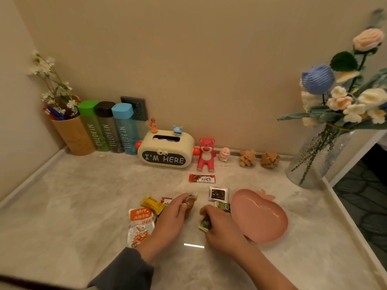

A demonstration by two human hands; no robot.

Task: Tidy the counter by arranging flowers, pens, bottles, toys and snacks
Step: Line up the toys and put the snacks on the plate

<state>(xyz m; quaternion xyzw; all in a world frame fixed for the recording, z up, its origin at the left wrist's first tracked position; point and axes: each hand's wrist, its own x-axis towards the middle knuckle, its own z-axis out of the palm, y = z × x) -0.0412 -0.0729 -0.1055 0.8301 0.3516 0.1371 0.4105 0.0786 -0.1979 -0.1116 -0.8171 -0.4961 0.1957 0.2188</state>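
Snacks lie scattered on the marble counter [83, 206] near its front middle. My left hand [170, 216] closes on a brown snack packet [190, 206]. A small green packet [204, 223] is gripped by my right hand [222, 227], just left of an empty pink fruit-shaped dish [261, 218]. Left of my hands lie an orange-and-white fish snack bag [140, 225] and a yellow packet [151, 203]. A dark packet [218, 193], another green packet [223, 206] and a red chocolate bar [201, 178] lie just behind them.
Along the back wall stand a pen holder with white flowers [71, 132], three bottles [109, 128], a cream tissue box [166, 151], a red bear toy [206, 153], a small pink figure [224, 154] and two wooden puzzles [259, 159]. A glass vase of knitted flowers [320, 155] stands at right.
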